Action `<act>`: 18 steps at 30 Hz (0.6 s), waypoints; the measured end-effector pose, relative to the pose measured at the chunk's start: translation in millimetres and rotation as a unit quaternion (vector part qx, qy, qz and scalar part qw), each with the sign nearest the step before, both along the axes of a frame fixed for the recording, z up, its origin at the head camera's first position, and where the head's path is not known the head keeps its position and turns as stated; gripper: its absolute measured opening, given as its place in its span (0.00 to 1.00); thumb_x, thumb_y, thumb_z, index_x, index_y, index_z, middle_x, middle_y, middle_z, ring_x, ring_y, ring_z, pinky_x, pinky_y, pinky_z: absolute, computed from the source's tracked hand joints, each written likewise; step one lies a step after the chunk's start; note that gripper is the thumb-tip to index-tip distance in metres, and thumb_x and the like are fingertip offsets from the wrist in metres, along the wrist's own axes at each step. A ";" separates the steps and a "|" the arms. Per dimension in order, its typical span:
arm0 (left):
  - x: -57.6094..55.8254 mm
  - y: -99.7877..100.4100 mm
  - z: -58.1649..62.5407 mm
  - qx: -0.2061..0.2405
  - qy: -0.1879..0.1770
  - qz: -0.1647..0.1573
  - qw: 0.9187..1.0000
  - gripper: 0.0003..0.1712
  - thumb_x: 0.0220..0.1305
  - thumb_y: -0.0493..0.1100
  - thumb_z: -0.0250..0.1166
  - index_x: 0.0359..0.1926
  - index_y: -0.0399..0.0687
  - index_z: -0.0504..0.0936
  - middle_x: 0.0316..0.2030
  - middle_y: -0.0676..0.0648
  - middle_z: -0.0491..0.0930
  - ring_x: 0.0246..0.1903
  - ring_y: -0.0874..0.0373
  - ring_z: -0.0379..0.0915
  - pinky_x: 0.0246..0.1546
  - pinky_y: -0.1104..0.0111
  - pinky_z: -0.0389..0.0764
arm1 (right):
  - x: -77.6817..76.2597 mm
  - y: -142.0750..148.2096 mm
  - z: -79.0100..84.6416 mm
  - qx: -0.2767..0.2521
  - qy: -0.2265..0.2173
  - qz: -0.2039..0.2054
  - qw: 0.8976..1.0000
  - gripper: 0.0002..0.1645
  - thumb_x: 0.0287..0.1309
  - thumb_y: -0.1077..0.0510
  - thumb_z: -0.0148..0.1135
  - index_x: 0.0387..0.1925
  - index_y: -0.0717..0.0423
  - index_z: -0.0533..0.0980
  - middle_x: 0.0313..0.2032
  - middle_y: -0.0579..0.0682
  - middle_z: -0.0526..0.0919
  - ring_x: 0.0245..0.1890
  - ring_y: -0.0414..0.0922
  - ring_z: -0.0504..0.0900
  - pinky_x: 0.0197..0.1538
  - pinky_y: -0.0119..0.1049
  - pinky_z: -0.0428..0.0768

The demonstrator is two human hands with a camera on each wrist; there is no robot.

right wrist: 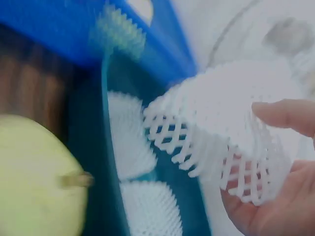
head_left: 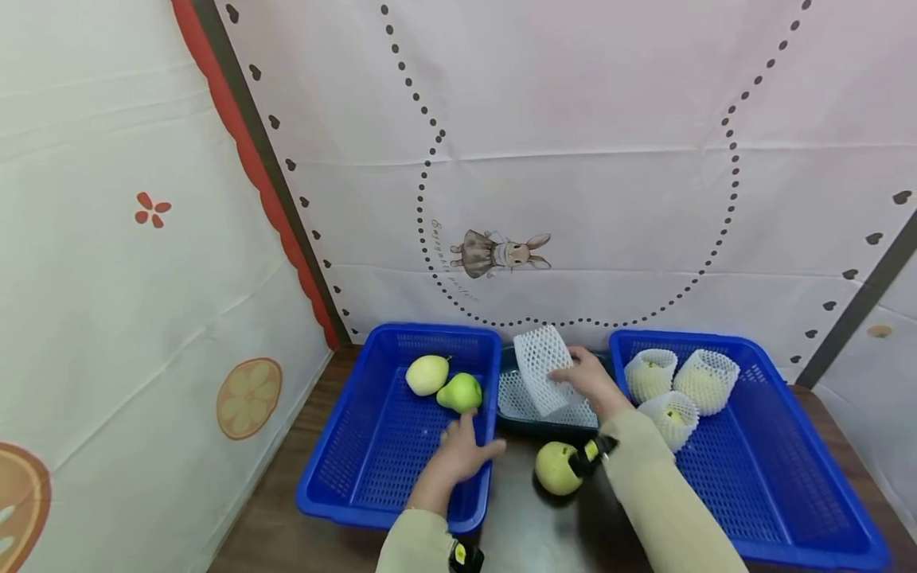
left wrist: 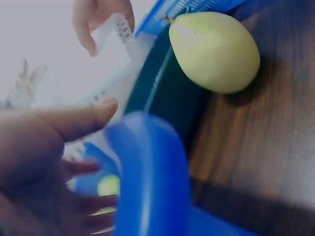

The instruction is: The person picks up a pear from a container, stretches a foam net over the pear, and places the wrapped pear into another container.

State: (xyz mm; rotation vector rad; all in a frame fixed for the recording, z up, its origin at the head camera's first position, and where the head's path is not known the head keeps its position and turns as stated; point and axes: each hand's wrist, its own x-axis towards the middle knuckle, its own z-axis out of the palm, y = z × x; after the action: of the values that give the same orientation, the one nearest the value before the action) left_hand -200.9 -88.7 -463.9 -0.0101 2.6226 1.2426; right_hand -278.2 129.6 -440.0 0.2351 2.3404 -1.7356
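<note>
Yellow-green pear [head_left: 556, 469] sits on the wooden table [head_left: 512, 525] by the near edge of the dark-green tray [head_left: 533, 427], the left hand [head_left: 462, 454] is spread inside the left blue basket's [head_left: 380, 473] right rim, just beside a green pear [head_left: 462, 393], and the right hand [head_left: 587, 376] pinches a white foam net [head_left: 540, 370] above the tray.

In your right hand [head_left: 591, 380] you pinch a white foam net [head_left: 537, 360], an open-mesh sleeve, by its side. It is tilted above the dark green tray [head_left: 544, 427]. The bright green pear [head_left: 460, 393] lies bare in the left blue basket [head_left: 380, 477], just beside a paler pear [head_left: 427, 375]; your left hand [head_left: 462, 455] reaches toward it, contact unclear.
</note>
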 end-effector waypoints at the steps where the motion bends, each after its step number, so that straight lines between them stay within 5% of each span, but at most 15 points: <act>1: -0.5 4.4 4.5 0.009 0.022 0.017 1.000 0.45 0.57 0.59 0.63 0.67 0.41 0.56 0.58 0.32 0.62 0.56 0.38 0.60 0.48 0.45 0.69 | 10.2 2.4 3.0 -0.024 0.007 0.012 1.000 0.37 0.55 0.64 0.61 0.64 0.63 0.58 0.50 0.62 0.75 0.45 0.52 0.77 0.45 0.44 0.76; 4: -3.3 19.2 16.7 0.105 0.056 0.034 0.992 0.47 0.55 0.65 0.62 0.65 0.39 0.59 0.57 0.36 0.65 0.55 0.43 0.62 0.48 0.49 0.69 | 41.3 4.6 6.9 -0.116 0.020 0.059 0.991 0.36 0.57 0.61 0.61 0.63 0.65 0.58 0.43 0.58 0.80 0.38 0.47 0.80 0.40 0.39 0.78; 8: -4.8 30.1 17.8 0.252 -0.011 0.006 0.968 0.35 0.58 0.59 0.62 0.56 0.36 0.71 0.44 0.44 0.79 0.38 0.54 0.74 0.39 0.59 0.75 | 67.9 7.6 5.5 -0.179 0.019 0.069 0.981 0.33 0.59 0.56 0.60 0.61 0.68 0.62 0.38 0.51 0.82 0.35 0.42 0.80 0.39 0.35 0.78; 13: -3.0 27.8 4.8 0.291 -0.030 0.023 0.956 0.18 0.58 0.47 0.66 0.38 0.35 0.81 0.24 0.52 0.80 0.21 0.62 0.72 0.31 0.62 0.78 | 76.8 25.4 3.4 -0.106 0.044 -0.062 0.991 0.25 0.55 0.54 0.64 0.50 0.67 0.74 0.34 0.44 0.79 0.33 0.37 0.74 0.36 0.32 0.74; 16: -3.7 30.8 1.2 0.321 -0.023 0.010 0.947 0.23 0.58 0.47 0.66 0.47 0.32 0.77 0.30 0.49 0.82 0.26 0.61 0.75 0.36 0.60 0.78 | 81.0 29.0 5.6 -0.054 0.071 -0.078 0.993 0.24 0.54 0.52 0.66 0.48 0.65 0.76 0.36 0.46 0.78 0.35 0.39 0.73 0.38 0.32 0.72; 18: -3.1 37.5 0.5 0.376 -0.026 -0.009 0.926 0.32 0.59 0.46 0.65 0.58 0.32 0.67 0.42 0.42 0.80 0.36 0.58 0.77 0.45 0.58 0.76 | 84.8 25.0 7.6 -0.045 0.091 -0.050 0.994 0.25 0.54 0.52 0.66 0.49 0.64 0.76 0.39 0.50 0.80 0.37 0.41 0.74 0.39 0.34 0.74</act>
State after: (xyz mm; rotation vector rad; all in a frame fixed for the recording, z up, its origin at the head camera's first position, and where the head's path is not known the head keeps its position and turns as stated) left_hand -204.0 -51.2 -463.4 0.1118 1.9311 2.1089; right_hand -193.4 154.6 -432.5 0.1882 2.4035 -1.9832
